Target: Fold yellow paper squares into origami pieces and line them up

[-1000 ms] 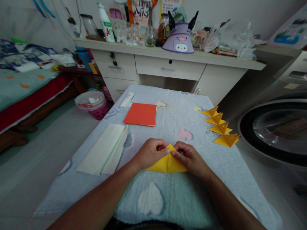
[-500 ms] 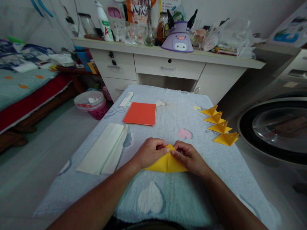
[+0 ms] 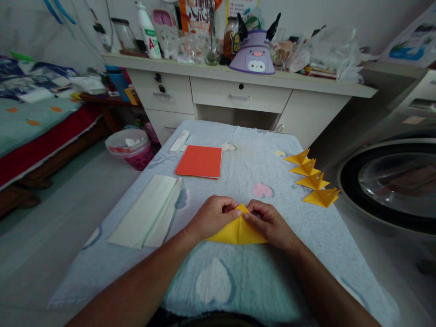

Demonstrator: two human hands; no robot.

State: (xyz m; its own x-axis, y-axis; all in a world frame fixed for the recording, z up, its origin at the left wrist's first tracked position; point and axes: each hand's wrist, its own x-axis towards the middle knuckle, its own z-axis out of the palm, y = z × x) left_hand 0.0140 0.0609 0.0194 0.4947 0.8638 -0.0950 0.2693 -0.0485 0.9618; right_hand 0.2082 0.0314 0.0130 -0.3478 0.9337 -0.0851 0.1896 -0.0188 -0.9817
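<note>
A yellow paper, folded into a triangle, lies on the pale blue cloth-covered table right in front of me. My left hand pinches its left side near the top point with curled fingers. My right hand pinches the right side the same way, fingertips meeting at the tip. Both hands rest on the cloth and cover the paper's outer corners.
A row of several folded yellow paper pieces lies along the right edge. A stack of red paper sits further back, a white folded sheet on the left, a small white box behind. A cluttered desk, a bed, a pink bin and a washing machine surround the table.
</note>
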